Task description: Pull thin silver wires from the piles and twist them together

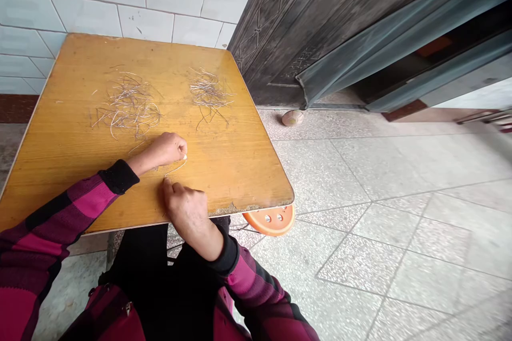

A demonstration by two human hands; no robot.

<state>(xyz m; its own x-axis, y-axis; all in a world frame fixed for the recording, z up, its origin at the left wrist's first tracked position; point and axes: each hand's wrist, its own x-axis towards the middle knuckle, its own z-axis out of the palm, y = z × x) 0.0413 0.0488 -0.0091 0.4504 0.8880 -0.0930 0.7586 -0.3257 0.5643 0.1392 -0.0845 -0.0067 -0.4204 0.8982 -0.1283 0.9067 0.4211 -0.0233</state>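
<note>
A thin, pale wire runs in a curve between my two hands, just above or on the table's near part. My left hand is closed, with one end of the wire at its thumb and fingertips. Closer to the front edge, my right hand pinches the other end. Beyond my left hand lies a loose, tangled pile of bent wires. Farther right is a second pile of wires, mostly straighter and lying more in line.
The wooden table has a chipped front edge and stands against a white tiled wall. An orange stool is partly under its right corner. A roundish object lies on the floor by the dark door.
</note>
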